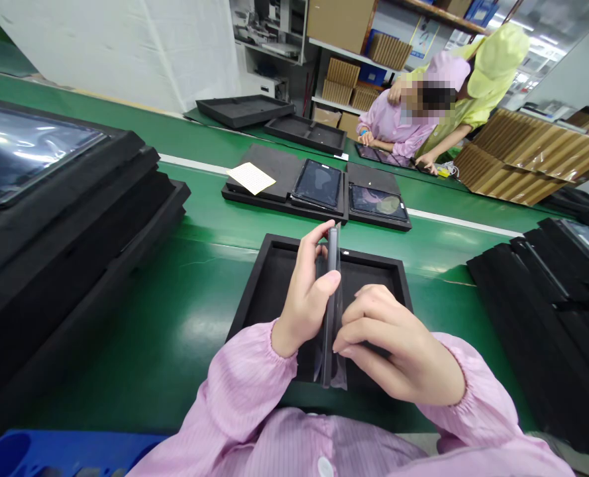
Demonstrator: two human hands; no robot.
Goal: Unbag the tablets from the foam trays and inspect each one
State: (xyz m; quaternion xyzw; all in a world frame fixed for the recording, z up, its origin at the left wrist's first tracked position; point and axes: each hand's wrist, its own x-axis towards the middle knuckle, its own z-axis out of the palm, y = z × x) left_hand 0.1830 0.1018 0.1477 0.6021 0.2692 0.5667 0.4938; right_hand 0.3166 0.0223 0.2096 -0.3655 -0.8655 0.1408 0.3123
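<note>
I hold a thin dark tablet [332, 265] edge-on and upright over a black foam tray [254, 291] on the green belt. My left hand [305, 291] wraps round its left face, thumb on the near edge. My right hand [398, 351] pinches the clear plastic film [338, 371] hanging at the tablet's lower right side, fingers curled together.
A tall stack of black foam trays [75, 218] with a bagged tablet on top stands at left. More trays [547, 298] lie at right. Across the belt [165, 318] two tablets [319, 184] rest on foam trays. Two people [423, 112] lean over the far side by cardboard dividers [533, 159].
</note>
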